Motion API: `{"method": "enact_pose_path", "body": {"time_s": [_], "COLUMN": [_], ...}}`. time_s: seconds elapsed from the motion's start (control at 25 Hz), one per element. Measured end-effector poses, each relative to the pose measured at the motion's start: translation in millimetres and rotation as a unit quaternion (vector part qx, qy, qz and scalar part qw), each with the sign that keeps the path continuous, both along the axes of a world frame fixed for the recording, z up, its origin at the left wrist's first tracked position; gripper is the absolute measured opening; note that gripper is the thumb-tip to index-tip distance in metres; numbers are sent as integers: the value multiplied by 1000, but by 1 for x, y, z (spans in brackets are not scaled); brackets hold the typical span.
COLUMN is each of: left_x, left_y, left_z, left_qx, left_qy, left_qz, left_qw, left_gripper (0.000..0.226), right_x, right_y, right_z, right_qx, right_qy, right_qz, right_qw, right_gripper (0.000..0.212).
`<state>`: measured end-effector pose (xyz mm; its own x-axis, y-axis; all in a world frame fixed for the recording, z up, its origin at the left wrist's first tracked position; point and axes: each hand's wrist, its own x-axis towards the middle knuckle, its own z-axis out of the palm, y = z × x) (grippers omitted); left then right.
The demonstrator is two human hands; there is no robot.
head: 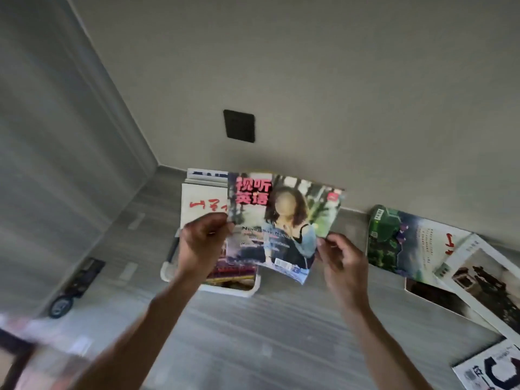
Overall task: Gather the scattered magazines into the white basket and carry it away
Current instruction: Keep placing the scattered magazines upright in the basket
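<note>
The grey wood-grain floor (281,333) fills the lower part of the room and meets a plain beige wall (309,66), which carries one dark square plate (239,125). On the floor to the right lie loose magazines: a glossy one with a green landscape cover (394,240), a white one with a dark photograph (484,282) that overlaps its edge, and near the corner of the view a white one with bold black shapes (489,370).

By the wall stands the white basket (247,291), plastic with rounded corners. Inside it some magazines already stand upright; the nearest shows a white cover with red brush writing (202,204).

Above the basket the person holds a thin, shiny magazine (284,220) in the air. Its cover shows red Chinese characters and a woman in a pale blue jacket, and the paper bends a little at the lower corner. The left hand (202,243) pinches its left edge with thumb and curled fingers. The right hand (340,263) pinches the lower right corner in the same way.

A small dark round object (60,305) lies on the floor at the left; it is too blurred to tell what it is.
</note>
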<state>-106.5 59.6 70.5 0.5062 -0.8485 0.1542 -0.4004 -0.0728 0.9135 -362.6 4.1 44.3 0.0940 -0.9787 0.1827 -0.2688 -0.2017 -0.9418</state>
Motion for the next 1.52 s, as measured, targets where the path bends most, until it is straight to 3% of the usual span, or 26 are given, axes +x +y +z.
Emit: {"method": "enact_pose_path", "body": {"time_s": [0.12,0.24,0.4,0.6,0.88,1.0,1.08,1.12,1.24,1.36,1.52], "left_x": [74,121,145,153,156,148,130,113,30,-69,-206], "left_y": [-31,-40,-20,-7,0,-1,10,19,50,51,28], "left_z": [32,15,-49,-102,-114,-103,-92,-88,-88,-91,-87], "left_qx": [-65,-37,74,132,178,201,211,192,132,217,221], "left_qy": [78,34,-97,-67,-55,-26,-58,-89,-147,-161,-164], "left_qz": [46,73,30,34,6,44,88,75,-80,-209,-326], "left_qw": [994,996,992,988,983,978,972,975,977,940,905], "left_gripper": [14,14,14,12,12,12,23,33,58,72,71], "right_x": [90,142,157,162,166,163,148,137,73,-25,-183], "right_y": [-37,-55,-50,-31,-10,-7,0,7,45,92,124], "right_z": [30,16,-33,-71,-89,-85,-80,-77,-79,-97,-109], "right_qx": [-10,18,70,122,133,101,99,109,159,242,330], "right_qy": [-32,20,101,105,120,236,305,283,213,260,284], "right_qz": [5,13,7,7,-23,-61,-102,-112,-141,-203,-279], "right_qw": [999,1000,992,987,984,965,942,946,954,912,856], "right_gripper": [8,6,8,8,10,17,29,30,36,39,45]}}
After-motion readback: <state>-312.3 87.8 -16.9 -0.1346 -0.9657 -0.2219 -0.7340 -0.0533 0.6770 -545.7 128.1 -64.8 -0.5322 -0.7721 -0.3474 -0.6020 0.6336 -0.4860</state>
